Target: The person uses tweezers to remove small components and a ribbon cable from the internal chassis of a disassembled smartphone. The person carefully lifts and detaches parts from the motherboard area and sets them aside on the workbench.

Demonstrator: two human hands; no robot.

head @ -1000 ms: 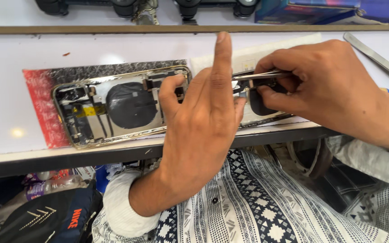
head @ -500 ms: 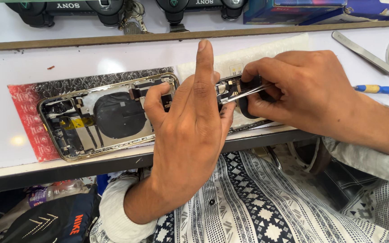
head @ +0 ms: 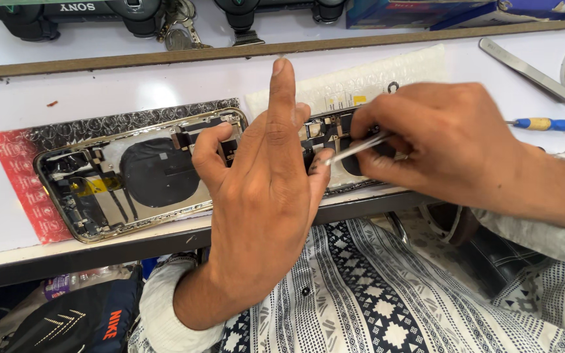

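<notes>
**Tweezers on opened phone**

My left hand [head: 263, 196] presses the opened phone housing [head: 132, 176] flat on the worktop [head: 8, 111], middle finger up. Right hand [head: 439, 140] pinches metal tweezers [head: 354, 149] over the internals. Parts look tiny, fragile imo; grip frame edges only.

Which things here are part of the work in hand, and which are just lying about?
In use: opened phone housing, steadied by the left hand; tweezers in the right hand.
Lying about: spare tweezers, blue-handled screwdriver, keys, bubble wrap.
</notes>
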